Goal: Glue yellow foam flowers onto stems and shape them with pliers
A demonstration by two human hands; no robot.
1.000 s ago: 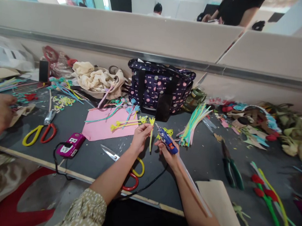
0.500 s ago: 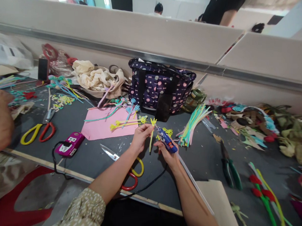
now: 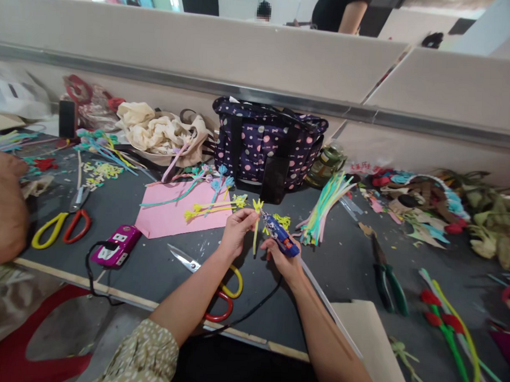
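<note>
Head view, glue gun (image 3: 282, 237) nearer yellow stem (image 3: 255, 243)

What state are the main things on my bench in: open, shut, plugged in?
Blue plastic glue gun: clear stick loaded, in right grip
Yellow fuzzy stem: upright, in left grip
Purple plastic socket block: black plug inserted
Nearer yellow-and-red-handled steel scissors: lying flat, partly hidden
Green-handled metal pliers: jaws appear shut
Nearer flat black phone: propped up, screen dark
</note>
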